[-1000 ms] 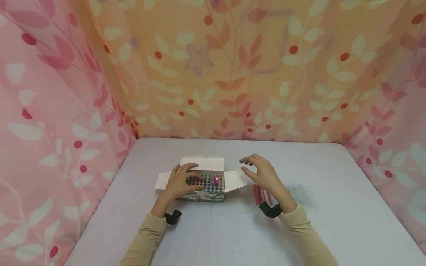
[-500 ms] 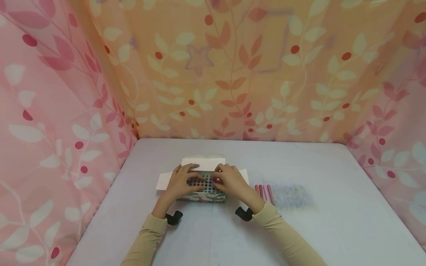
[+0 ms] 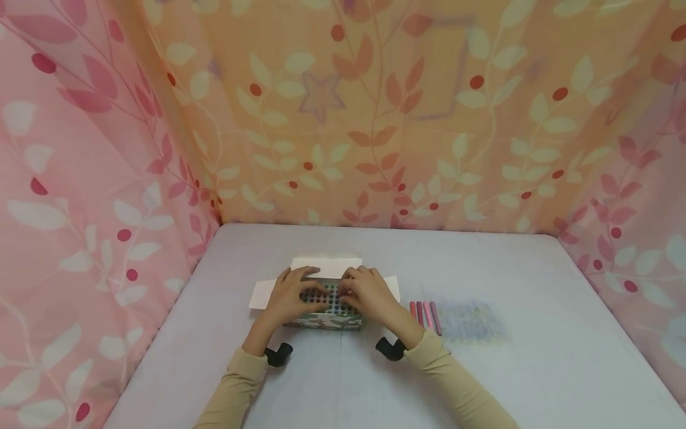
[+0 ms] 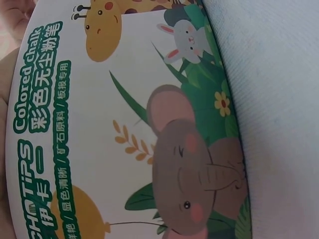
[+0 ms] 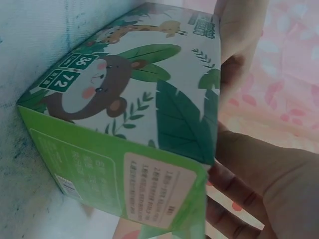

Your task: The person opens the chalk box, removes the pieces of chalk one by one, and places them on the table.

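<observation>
An open box of colored chalk (image 3: 334,322) sits on the table, its flaps folded out. Round ends of many chalk sticks (image 3: 332,305) show in it. My left hand (image 3: 289,296) rests over the box's left side, fingers spread and loosely bent above the sticks. At the right end of the box, my right hand (image 3: 370,294) pinches pink chalk sticks (image 3: 350,292) standing higher than the others; its fingers mostly hide them. The left wrist view shows the box's printed side (image 4: 149,129); in the right wrist view its green end (image 5: 114,169) faces the camera.
Several red and pink chalk sticks (image 3: 426,317) lie side by side on the table, right of the box. Beside them is a bluish chalk smudge (image 3: 474,320) on the white tabletop (image 3: 343,381). Patterned curtains (image 3: 343,131) enclose the back and sides.
My right hand has come left from above the loose sticks to the raised pink sticks in the box, and stays there over the last half second. My left hand holds its place.
</observation>
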### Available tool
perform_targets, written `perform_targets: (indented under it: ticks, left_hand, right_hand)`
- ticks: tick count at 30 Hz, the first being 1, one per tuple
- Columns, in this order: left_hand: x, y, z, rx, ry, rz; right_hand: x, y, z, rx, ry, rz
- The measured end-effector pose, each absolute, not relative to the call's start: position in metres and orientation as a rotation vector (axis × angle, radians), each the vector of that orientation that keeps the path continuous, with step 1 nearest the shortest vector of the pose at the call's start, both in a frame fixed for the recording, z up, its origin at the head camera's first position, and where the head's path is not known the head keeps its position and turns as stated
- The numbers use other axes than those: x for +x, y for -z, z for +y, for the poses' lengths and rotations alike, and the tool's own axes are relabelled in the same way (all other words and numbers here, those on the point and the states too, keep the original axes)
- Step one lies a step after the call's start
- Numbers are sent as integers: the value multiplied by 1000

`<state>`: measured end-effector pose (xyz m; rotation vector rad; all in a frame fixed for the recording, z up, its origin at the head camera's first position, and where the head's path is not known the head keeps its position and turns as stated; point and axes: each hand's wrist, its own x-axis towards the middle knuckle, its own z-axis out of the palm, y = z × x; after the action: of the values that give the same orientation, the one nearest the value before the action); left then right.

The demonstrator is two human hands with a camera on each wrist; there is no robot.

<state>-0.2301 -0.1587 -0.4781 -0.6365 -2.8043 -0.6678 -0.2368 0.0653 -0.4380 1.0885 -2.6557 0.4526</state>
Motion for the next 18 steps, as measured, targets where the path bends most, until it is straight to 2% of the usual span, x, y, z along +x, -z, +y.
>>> perform_targets:
  ticks: [18]
  left_hand:
    - [-229, 476, -157, -610, 677, -2832]
  right_hand:
    - [-228, 415, 89, 916, -950, -2347]
